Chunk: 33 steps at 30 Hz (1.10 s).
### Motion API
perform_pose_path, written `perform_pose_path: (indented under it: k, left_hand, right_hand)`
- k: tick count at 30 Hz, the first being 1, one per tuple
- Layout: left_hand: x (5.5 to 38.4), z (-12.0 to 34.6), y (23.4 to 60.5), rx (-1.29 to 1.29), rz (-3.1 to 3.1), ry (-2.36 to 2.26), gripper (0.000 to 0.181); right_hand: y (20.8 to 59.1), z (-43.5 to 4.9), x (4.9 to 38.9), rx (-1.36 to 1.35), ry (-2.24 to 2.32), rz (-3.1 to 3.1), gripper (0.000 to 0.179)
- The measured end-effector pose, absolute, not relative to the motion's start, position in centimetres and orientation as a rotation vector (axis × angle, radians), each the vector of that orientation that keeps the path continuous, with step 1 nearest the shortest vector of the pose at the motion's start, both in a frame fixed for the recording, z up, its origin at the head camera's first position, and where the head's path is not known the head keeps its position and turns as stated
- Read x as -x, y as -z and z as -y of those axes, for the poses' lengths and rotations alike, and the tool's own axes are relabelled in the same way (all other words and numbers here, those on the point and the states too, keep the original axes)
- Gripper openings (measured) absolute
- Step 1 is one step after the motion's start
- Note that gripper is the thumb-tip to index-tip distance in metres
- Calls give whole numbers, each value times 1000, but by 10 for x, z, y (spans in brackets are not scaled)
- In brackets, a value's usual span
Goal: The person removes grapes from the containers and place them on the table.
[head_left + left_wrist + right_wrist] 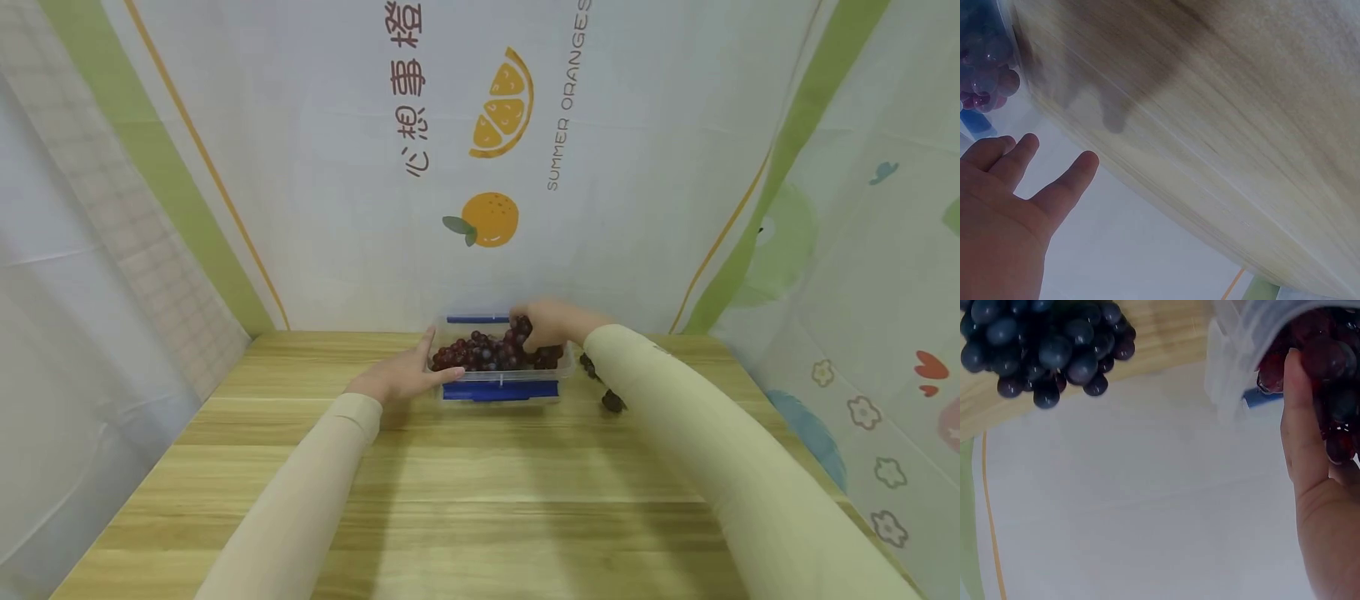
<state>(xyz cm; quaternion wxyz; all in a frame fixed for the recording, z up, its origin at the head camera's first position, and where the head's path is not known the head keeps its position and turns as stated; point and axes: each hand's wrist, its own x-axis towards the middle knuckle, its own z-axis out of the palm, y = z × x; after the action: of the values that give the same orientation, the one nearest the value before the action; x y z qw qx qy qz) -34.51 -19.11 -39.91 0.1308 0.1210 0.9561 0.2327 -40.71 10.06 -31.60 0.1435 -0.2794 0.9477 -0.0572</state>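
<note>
A clear plastic box [567, 367] with blue clips [501, 390] stands near the table's back edge, with red grapes [480, 354] inside. My right hand [557, 323] reaches over its back right part and grips a bunch of red grapes [517, 335]. In the right wrist view, fingers [1300, 419] lie along that bunch [1338, 394], just at the box wall. At the box's left side is my left hand [401, 375], thumb along the front rim and a finger toward the back corner. The left wrist view shows its fingers [1063, 187] spread and fairly straight.
Dark grapes [612, 402] lie on the wooden table [480, 500] right of the box, partly behind the right sleeve; the right wrist view shows dark grapes [1054, 350] in a cluster. A white printed cloth [337, 208] hangs behind the table.
</note>
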Motion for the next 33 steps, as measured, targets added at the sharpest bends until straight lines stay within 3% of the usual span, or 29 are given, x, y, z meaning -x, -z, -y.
perform_pose_path:
  k: [9,19,33]
  left_hand:
    - [347,191,400,-357,-2780,-665,123]
    - [345,190,399,-335,-2766,-681,120]
    - [349,191,398,-408,-2746,-679,124]
  right_hand:
    - [292,-100,400,833,95,-2774,60]
    - [275,-103,398,820,132,-2790,64]
    - [255,-137,399,729,248,-2816,51]
